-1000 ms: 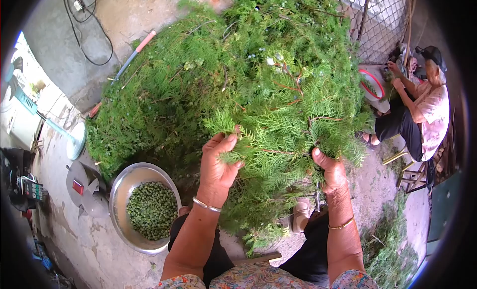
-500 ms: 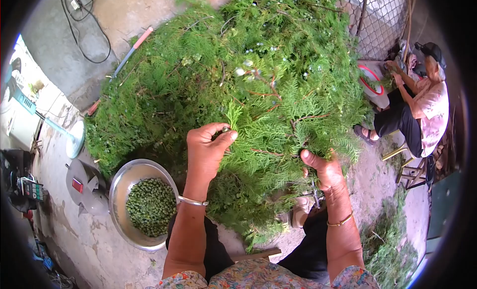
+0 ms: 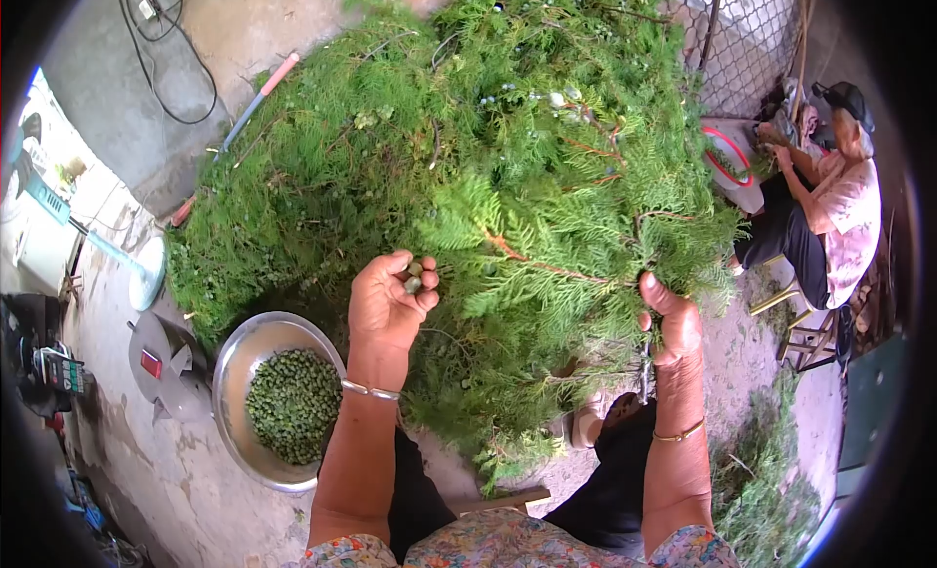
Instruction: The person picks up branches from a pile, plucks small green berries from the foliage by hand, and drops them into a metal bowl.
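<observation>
My left hand [image 3: 381,309] is turned partly palm-up, its fingers curled round a few small round green cones [image 3: 414,278]. My right hand [image 3: 673,324] grips the stem of a leafy conifer branch [image 3: 556,265], thumb on top. The branch fans out up and to the left, with some pale cones [image 3: 558,100] near its far end. At lower left, a metal bowl [image 3: 232,383] holds many green cones [image 3: 293,404]. It stands close to my left forearm.
A big heap of cut conifer branches [image 3: 322,168] lies ahead. A pink-and-blue pole [image 3: 256,106] rests at its left edge, near a pale blue fan [image 3: 146,273]. On the right, a seated person [image 3: 830,197] works beside a red-rimmed basin [image 3: 730,158]. Loose greenery [image 3: 761,480] lies lower right.
My left hand has moved back from the branch and turned, showing cones in its fingers. My right hand has shifted to the right, carrying the branch along.
</observation>
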`<state>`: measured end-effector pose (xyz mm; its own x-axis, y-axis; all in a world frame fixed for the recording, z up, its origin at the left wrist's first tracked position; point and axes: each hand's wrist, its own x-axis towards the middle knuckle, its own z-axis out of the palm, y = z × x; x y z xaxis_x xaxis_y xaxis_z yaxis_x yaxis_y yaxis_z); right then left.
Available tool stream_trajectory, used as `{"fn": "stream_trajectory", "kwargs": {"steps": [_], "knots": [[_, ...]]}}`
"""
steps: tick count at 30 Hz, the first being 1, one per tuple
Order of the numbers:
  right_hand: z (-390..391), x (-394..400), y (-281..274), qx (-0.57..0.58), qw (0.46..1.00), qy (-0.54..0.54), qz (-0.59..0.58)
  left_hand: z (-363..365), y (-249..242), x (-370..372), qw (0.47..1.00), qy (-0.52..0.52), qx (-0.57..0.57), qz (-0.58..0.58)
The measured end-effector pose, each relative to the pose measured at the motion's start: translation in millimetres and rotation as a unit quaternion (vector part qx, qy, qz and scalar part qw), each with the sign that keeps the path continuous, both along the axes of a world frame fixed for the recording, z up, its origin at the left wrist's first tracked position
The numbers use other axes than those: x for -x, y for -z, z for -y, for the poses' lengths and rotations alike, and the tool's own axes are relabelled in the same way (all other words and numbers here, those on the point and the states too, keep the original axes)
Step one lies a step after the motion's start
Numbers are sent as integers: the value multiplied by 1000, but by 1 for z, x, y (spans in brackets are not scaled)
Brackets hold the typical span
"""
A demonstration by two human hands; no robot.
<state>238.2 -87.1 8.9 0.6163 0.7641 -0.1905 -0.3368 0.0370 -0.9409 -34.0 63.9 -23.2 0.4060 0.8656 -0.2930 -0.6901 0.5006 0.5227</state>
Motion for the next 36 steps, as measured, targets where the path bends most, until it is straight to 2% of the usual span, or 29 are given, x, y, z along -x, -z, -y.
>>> {"fn": "stream_trajectory", "kwargs": {"steps": [2,4,6,8,10,12,14,16,17,21,26,28,34,36], "knots": [[1,-3,-1,-10,1000,12,10,1,5,-7,1000,-1,9,-11],[1,-4,-2,-22,999,23,18,2,13,-9,997,71,12,11],[2,-6,-1,-31,999,33,10,4,14,-15,997,80,2,16],[1,-6,1,-45,998,33,-3,10,6,-20,994,94,-41,40],[2,-4,-2,-36,999,27,-10,16,-3,-24,996,79,-28,27],[5,-6,-1,-40,999,-14,-16,18,-4,-25,994,66,-84,-16],[5,-2,-4,-23,999,-38,5,16,-8,-24,996,51,-63,-28],[4,-2,-2,-24,998,-62,16,12,-10,-16,996,-58,-69,-22],[4,-1,-1,-23,996,-88,25,5,-4,-8,994,-40,-102,4],[3,5,-3,-11,987,-142,80,1,-12,0,991,-71,-115,-9],[2,17,-8,3,980,-156,120,8,-13,-8,986,-8,-160,-50],[2,14,-4,25,964,-219,147,8,-15,-9,979,-27,-185,-77],[5,18,4,63,947,-265,171,6,-24,-11,977,-129,-149,-87],[4,20,0,109,904,-317,267,2,-19,-10,977,-126,-141,-94]]}}
